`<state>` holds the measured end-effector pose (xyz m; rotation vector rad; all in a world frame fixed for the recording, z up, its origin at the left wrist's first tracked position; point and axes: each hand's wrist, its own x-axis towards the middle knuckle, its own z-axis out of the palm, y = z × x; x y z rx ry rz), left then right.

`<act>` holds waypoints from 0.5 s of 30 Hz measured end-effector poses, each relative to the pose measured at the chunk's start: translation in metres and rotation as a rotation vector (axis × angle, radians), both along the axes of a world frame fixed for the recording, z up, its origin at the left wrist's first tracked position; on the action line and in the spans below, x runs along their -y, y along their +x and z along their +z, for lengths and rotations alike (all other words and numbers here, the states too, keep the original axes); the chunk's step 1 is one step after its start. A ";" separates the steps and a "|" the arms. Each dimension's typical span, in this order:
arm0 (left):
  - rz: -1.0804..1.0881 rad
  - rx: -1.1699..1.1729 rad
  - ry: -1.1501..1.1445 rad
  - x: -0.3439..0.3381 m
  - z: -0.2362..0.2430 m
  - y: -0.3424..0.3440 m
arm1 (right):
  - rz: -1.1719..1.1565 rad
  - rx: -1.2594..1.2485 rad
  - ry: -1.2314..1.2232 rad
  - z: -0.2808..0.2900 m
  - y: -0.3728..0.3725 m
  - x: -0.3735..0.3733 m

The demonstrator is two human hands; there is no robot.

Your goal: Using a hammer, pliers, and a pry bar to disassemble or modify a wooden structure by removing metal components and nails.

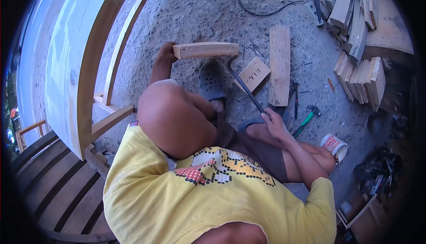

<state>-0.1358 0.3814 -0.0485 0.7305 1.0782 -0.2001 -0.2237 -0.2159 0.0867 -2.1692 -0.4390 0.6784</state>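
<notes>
My left hand (166, 52) grips the left end of a short wooden block (206, 49), held over the ground beyond my knees; some of its fingers are hidden. In my right hand (274, 124) is the shaft of a dark pry bar (249, 92), slanting away up and to the left. The bar's hooked end is at the underside of the block near its right end; whether it touches a nail there I cannot tell. Below the block, a small flat wood piece (253, 74) with dark markings lies on the ground beside a longer plank (279, 62).
A green-handled hammer (306, 122), dark pincers (294, 98) and a white tub (333, 147) are by my right leg. Wood offcuts (341, 6) and stacked short boards (361, 80) lie far right. A wooden frame (84, 66) stands left, above a slatted pallet (62, 190). A cable (248, 9) curls ahead.
</notes>
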 end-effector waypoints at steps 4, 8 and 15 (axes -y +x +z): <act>0.217 0.143 0.089 -0.022 0.029 -0.003 | -0.117 0.006 -0.182 0.000 -0.003 -0.018; 0.414 0.261 0.173 -0.017 0.059 -0.008 | -0.186 0.065 -0.205 -0.010 0.009 -0.048; 0.557 0.371 0.642 0.129 0.125 -0.009 | -0.623 -0.467 0.330 -0.001 0.075 -0.144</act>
